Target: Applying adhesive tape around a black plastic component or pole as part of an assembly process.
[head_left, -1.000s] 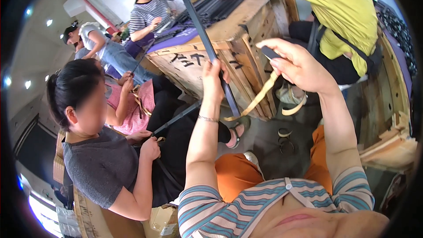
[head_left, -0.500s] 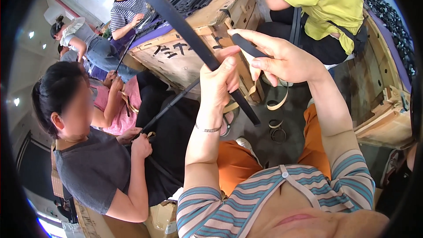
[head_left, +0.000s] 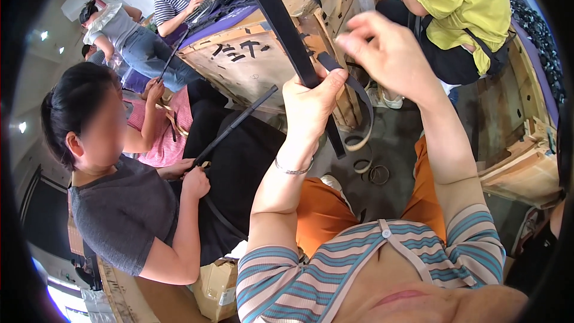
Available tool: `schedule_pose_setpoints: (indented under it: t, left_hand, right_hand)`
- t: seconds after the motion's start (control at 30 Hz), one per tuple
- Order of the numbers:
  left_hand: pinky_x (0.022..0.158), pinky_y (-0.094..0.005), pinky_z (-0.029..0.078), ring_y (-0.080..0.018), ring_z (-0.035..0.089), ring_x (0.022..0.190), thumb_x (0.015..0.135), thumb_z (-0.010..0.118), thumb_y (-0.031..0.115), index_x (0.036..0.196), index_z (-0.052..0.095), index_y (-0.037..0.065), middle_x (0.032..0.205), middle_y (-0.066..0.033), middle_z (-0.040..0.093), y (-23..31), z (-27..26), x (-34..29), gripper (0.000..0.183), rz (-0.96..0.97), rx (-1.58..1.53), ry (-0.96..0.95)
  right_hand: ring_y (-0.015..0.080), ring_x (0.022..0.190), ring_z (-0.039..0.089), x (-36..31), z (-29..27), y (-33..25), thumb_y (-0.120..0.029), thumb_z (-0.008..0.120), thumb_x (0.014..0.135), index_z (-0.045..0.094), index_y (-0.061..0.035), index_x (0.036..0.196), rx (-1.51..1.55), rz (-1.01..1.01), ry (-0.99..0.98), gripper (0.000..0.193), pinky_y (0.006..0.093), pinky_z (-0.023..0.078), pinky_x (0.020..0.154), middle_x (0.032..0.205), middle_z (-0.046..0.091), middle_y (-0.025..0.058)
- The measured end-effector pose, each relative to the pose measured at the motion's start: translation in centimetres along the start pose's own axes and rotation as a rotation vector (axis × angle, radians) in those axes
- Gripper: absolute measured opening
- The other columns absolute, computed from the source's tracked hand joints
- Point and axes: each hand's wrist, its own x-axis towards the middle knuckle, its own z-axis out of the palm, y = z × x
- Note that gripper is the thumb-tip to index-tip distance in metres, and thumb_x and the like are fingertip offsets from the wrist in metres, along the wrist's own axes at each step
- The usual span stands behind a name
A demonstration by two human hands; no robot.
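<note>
Left hand (head_left: pixel 314 100): wrapped around the black bar (head_left: pixel 274 21), which slants up to our left, its top cut off by the view's edge. We see the dark end of the strip (head_left: pixel 329 61) beside the bar, apparently pinched by the thumb; the rest curls down toward the loops (head_left: pixel 378 174) below. Right hand (head_left: pixel 391 57): fingers loosely bent, tips blurred, nothing visible in it, apart from the strip. Risks, as we judge them: if the left thumb slackens, the strip could slip or twist, since no second hand steadies it. The loops could snag underfoot near our shoe (head_left: pixel 337 188). A careless swing of the bar could knock the neighbour's rod (head_left: pixel 239 121) or the crate (head_left: pixel 224 75).
</note>
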Motion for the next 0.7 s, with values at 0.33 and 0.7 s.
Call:
schedule_pose_setpoints:
  t: [0.33, 0.7]
  left_hand:
    - [0.037, -0.0182, 0.028, -0.0039, 0.041, 0.041, 0.077, 0.069, 0.011, 0.071, 0.057, 0.001, 0.052, 0.0014, 0.050, 0.5, -1.6, -0.7, 0.016, 0.016, -0.043, 0.012]
    - [0.045, -0.0167, 0.032, -0.0017, 0.041, 0.049, 0.076, 0.070, 0.009, 0.080, 0.064, 0.000, 0.060, 0.0031, 0.055, -3.0, -2.2, 0.1, 0.011, -0.075, 0.138, -0.063]
  right_hand:
    - [0.0059, 0.069, 0.057, -0.6, -0.1, -0.8, -0.003, 0.059, 0.082, 0.057, 0.0030, 0.093, 0.574, 0.177, -0.595, 0.012, 0.0193, 0.047, 0.063, 0.075, 0.060, 0.0033]
    - [0.0020, 0.051, 0.032, -2.9, 0.6, 4.0, -0.020, 0.049, 0.090, 0.054, -0.0015, 0.082, 1.102, 0.703, -0.676, 0.021, 0.0160, 0.023, 0.042, 0.065, 0.043, -0.0034]
